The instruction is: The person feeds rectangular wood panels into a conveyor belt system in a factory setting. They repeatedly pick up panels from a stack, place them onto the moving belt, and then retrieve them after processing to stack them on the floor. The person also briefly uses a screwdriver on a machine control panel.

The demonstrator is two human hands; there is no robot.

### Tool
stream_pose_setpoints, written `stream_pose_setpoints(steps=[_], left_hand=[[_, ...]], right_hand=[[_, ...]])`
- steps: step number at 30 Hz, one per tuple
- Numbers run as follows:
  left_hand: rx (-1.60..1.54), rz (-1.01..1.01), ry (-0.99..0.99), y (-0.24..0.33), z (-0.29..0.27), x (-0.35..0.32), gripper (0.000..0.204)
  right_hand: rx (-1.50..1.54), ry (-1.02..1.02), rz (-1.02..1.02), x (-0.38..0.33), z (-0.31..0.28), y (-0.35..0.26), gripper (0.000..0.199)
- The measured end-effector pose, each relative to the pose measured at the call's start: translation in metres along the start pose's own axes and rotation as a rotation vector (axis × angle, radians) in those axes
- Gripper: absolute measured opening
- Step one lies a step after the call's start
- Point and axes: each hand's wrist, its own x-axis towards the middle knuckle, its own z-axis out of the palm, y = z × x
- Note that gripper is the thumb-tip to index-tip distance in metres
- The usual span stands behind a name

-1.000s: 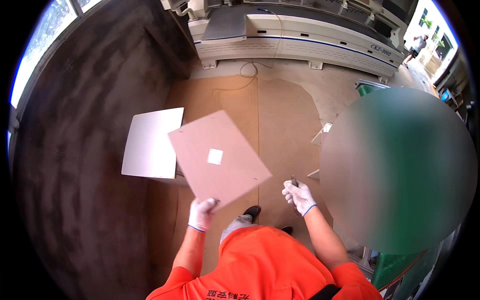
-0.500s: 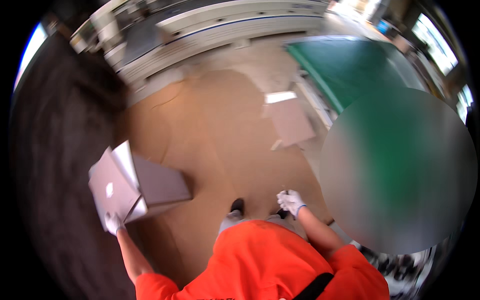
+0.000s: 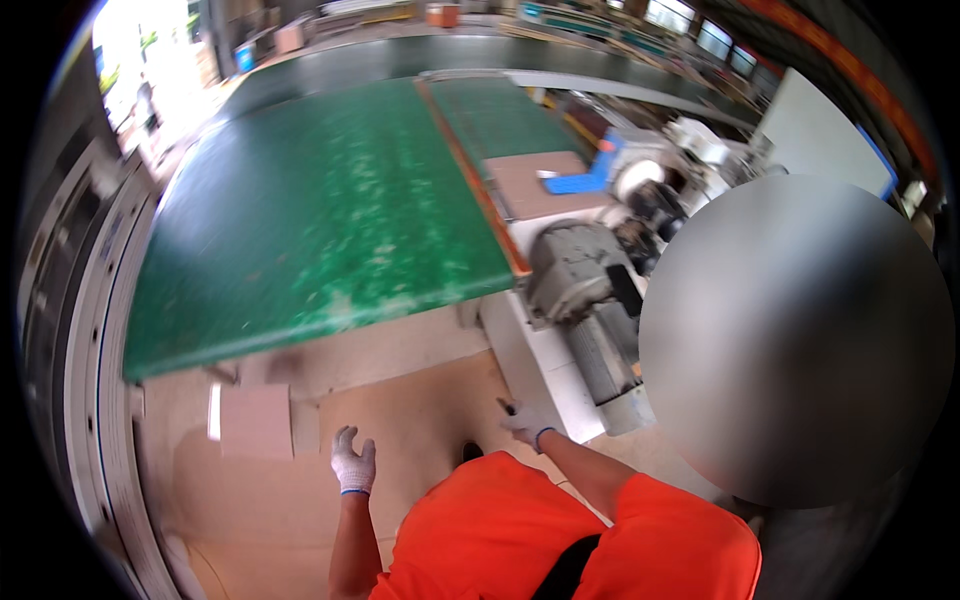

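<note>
Left hand [image 3: 353,462]: white-gloved, held in the air over the floor, thumb and fingers spread and curved around nothing; the loose bend suggests a relaxed hand rather than a grip.
Right hand [image 3: 524,427]: gloved alike, fingers folded around a slim dark tool [image 3: 507,406], in front of the orange-clad body; the grip looks light, perhaps just for carrying.
Tool tip: pokes out past the fingers, pointing forward and slightly left, apart from any surface, probably to keep it clear; its exact kind is too blurred to tell.
Floor covering: a flat brown sheet [image 3: 400,400] below both hands, perhaps there to protect panels from scuffs.
Floor panel: a pinkish-brown rectangular board [image 3: 256,421] left of the left hand, well apart from it, a white strip along its left edge; flat or propped, I cannot tell.
Worktop: a broad green table [image 3: 320,200] ahead, its wide surface likely meant for sheet goods.
Machine side: another pinkish-brown board [image 3: 530,185] lies beyond an orange-brown rail [image 3: 470,170], near a blue bracket [image 3: 580,183] that may serve as a guide.
</note>
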Motion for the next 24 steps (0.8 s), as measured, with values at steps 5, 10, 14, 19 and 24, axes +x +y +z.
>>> stream_pose_setpoints(steps=[5, 10, 14, 19, 24], left_hand=[[0.023, 0.119, -0.008, 0.072, 0.088, 0.039, 0.040], [-0.027, 0.326, -0.159, 0.146, 0.137, 0.104, 0.041], [0.035, 0.525, -0.130, 0.191, 0.166, 0.206, 0.042], [0.114, 0.645, -0.128, 0.244, 0.237, 0.359, 0.043], [0.297, 0.481, -0.172, 0.250, 0.332, 0.521, 0.061]], right_hand=[[-0.551, 0.683, -0.164, -0.098, -0.139, -0.133, 0.044], [-0.504, 1.249, -0.229, -0.095, -0.217, -0.147, 0.052], [-0.394, 1.365, -0.164, -0.073, -0.236, -0.160, 0.045], [-0.469, 1.534, 0.104, -0.049, -0.266, -0.178, 0.056], [-0.529, 1.444, 0.358, -0.016, -0.280, -0.181, 0.072]])
